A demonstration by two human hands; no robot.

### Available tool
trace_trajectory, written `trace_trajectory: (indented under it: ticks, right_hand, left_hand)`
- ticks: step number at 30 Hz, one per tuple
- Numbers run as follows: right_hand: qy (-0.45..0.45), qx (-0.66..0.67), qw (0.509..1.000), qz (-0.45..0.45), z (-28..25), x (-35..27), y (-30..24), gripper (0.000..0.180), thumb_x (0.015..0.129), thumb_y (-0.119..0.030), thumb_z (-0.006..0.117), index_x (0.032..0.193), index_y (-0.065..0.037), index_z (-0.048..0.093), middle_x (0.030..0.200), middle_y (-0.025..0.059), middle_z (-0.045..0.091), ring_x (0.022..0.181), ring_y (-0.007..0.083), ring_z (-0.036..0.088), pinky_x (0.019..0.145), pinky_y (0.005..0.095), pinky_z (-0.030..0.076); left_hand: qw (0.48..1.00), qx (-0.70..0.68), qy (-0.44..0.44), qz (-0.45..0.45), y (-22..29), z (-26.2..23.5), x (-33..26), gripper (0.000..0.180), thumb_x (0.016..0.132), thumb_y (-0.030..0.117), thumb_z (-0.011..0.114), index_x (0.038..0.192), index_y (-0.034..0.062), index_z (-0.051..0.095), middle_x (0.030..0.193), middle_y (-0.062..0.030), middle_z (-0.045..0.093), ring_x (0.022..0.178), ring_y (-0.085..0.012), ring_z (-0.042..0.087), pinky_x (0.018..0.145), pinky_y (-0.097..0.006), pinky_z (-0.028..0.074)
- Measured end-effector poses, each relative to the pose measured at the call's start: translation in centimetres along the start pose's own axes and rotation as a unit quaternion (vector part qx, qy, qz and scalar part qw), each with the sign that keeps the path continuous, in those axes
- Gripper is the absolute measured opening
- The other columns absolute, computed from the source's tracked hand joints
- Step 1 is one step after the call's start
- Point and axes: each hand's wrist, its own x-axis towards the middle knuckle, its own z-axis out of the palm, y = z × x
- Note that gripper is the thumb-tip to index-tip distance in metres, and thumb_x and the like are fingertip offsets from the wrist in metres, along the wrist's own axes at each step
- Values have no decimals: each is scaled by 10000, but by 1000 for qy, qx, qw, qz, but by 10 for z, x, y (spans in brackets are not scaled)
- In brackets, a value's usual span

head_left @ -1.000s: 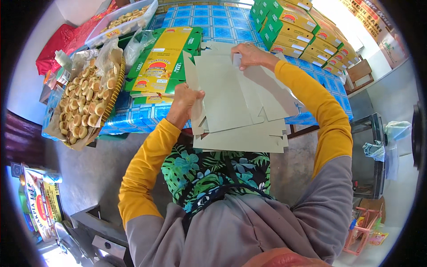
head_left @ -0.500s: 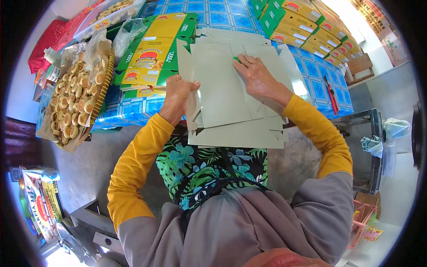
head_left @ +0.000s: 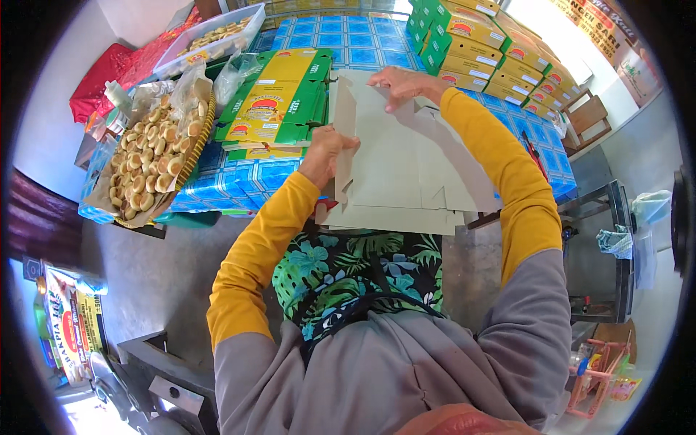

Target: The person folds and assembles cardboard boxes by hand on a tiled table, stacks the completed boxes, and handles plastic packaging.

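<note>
A flat grey-white cardboard box blank (head_left: 395, 156), its plain side up, lies at the table's near edge and sticks out over it toward my lap. More grey card shows beneath its near side. My left hand (head_left: 330, 155) grips the blank's left edge, thumb on top and fingers hidden below. At the far edge my right hand (head_left: 409, 85) is bent over the card, its fingers curled on the far flap. Left of the blank lies a pile of flat green and yellow box blanks (head_left: 272, 101), printed side up.
A yellow-rimmed woven tray (head_left: 190, 156) of small round pastries stands at the left, with a clear plastic tub (head_left: 250, 25) of pastries behind it. Green and yellow boxes (head_left: 475, 51) are stacked at the far right. A red cutter (head_left: 535, 154) lies on the blue tablecloth (head_left: 319, 32).
My right hand has gone from the middle of the blank to its far edge. My left hand still holds the left edge. The whole view has shifted a little.
</note>
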Motion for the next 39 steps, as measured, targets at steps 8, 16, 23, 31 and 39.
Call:
trace_trajectory:
  ticks: [8,16,23,31,39]
  right_hand:
    - [184,-223,954,-72,49,-5,-1,552,629,-98,718,1158,-27,576,994,176,631,1098,337,544,890,432,440]
    - [207,-302,930,26,113,-60,-44,489,710,-47,590,1183,64,538,989,161,594,1006,303,548,745,433,446]
    - [417,-309,852,-71,132,-61,-18,489,725,-98,582,1198,29,571,816,129,627,923,307,554,709,444,444]
    - [235,-45,967,-83,43,-28,46,358,616,-92,623,961,-10,673,806,216,653,785,373,628,701,429,487]
    - [220,-50,972,-57,40,-15,53,344,575,-258,673,795,3,632,722,183,620,707,326,594,615,400,446]
  left_hand:
    - [998,-53,-41,-9,-3,0,-2,234,848,118,596,1019,-24,524,893,-62,532,740,-151,576,623,-286,508]
    - [995,-69,-68,-5,-11,3,0,228,852,136,614,990,-6,500,842,-35,493,675,-128,542,562,-318,481]
    - [935,334,60,103,23,24,-14,321,834,143,652,1109,-8,580,924,-121,622,770,-270,630,660,-358,517]
    - [603,642,-17,474,33,44,60,465,709,77,711,1160,39,604,1059,-182,616,984,-358,588,880,-437,461]
    - [669,647,13,366,28,42,102,488,670,374,765,1051,82,677,958,-189,676,924,-377,638,820,-438,504]
